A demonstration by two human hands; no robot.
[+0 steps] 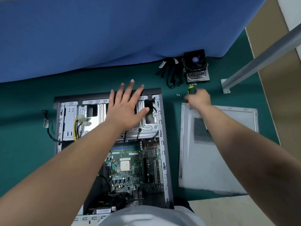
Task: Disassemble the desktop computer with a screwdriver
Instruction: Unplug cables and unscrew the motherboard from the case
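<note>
Scene: head view looking down on a green mat (32, 160), with a blue cloth (114, 38) covering the far part from 10 to 1 o'clock.
Case: an open computer case (161, 144) lies flat at the centre, its dark front edge at 12 o'clock, side panel off.
Board: a green motherboard (130, 168) sits in the near half of the case, at about 6 o'clock, with a bare square processor (125, 163) in its middle.
Bay: a silver drive bay (91, 116) fills the far half of the case; yellow and black wires (76, 128) hang at its left.
Left hand: the left hand (126, 110) lies flat over the drive bay, fingers straight and spread, tips reaching toward the case's far edge, holding nothing.
Right hand: the right hand (197, 99) is at 2 o'clock, just right of the case, fingers curled tight around a screwdriver.
Screwdriver: the screwdriver (190, 90) shows a black and yellow handle above the fist; its tip is hidden.
Panel: the loose side panel (203, 168) lies flat at 3 o'clock beside the case, under the right forearm.
Cooler: a fan cooler (195, 66) stands at 1 o'clock, touching the cloth's edge.
Cables: black cables (171, 74) lie just left of the cooler.
Screws: small screws (177, 95) lie on the mat between cooler and right hand.
Stray cable: a black cable (47, 126) trails from the case's left side at 9 o'clock.
</note>
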